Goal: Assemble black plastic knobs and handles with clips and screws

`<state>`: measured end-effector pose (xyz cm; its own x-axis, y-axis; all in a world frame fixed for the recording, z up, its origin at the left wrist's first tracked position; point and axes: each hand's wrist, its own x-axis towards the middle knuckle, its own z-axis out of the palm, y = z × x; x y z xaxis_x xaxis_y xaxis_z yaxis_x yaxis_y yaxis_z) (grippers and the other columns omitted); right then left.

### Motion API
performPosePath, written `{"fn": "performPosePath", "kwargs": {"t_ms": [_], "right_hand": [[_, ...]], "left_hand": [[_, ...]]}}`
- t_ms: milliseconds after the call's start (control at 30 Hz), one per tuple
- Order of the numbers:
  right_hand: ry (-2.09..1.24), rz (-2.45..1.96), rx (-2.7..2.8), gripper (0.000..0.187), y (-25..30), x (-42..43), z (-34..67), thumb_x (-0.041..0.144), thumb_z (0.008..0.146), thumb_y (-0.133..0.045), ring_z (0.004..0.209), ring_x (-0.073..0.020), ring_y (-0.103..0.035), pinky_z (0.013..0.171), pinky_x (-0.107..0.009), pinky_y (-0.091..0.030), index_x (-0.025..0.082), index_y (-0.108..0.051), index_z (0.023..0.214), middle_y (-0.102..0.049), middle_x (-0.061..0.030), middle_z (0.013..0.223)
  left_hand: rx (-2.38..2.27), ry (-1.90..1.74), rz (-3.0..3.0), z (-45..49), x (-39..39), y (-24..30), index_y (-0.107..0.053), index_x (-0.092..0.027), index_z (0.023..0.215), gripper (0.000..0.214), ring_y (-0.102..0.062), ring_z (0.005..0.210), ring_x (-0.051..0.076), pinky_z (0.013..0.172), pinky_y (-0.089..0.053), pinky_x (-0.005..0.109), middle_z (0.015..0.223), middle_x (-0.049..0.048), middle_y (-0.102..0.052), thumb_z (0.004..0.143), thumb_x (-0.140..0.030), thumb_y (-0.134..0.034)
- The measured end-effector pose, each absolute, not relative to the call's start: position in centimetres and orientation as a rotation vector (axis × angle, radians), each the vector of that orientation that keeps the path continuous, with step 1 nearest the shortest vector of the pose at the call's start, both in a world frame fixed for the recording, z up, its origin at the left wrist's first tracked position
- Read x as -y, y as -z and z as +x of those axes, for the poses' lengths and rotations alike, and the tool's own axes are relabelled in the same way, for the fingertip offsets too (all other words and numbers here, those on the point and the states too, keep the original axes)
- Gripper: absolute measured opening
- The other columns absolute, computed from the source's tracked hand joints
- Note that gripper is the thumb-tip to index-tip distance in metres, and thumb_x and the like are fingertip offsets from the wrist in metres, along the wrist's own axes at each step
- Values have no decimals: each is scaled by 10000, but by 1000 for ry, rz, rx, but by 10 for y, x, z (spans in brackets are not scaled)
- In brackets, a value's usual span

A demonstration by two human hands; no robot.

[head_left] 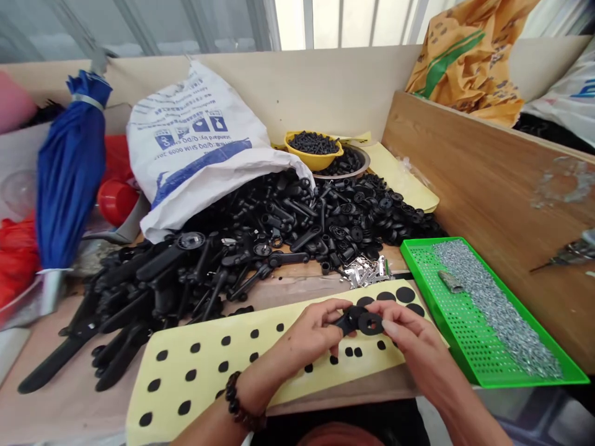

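My left hand (309, 331), with a dark beaded bracelet at the wrist, is closed around a black plastic part (348, 321) with a round end. Between the fingertips of my right hand (413, 337) is a flat black ring (372, 324) with a hole in its middle. The ring is right beside the part's round end, partly overlapping it in view; I cannot tell whether they touch. Both hands are above a pale yellow sheet (176, 331) dotted with small black pads (191, 375). Larger black discs (405, 294) sit at the sheet's far right end.
Black plastic parts (297, 217) lie heaped behind the sheet, spilling from a white sack (195, 130). Small metal clips (365, 272) lie near the discs. A green tray (460, 347) of screws stands right, beside a wooden board (465, 148). A yellow bowl (313, 162) stands behind.
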<state>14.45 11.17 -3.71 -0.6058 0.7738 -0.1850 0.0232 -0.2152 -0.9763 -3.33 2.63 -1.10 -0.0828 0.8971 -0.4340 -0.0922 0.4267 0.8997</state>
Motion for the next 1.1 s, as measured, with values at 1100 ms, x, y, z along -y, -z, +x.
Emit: {"fn": "performPosePath", "kwargs": {"t_ms": [1100], "right_hand": [[-1928,-895,1580,207,44,-107,143,340,817,-628,950,-173,-492,797,-249,-335,213,-524,690,-606,5,989]], "left_hand": [[-1502,-879,996,-31,-19,12,-621,-151,1182,489,-543,537,125,520,-384,208,641,-10,-597,713,-176,-484]]}}
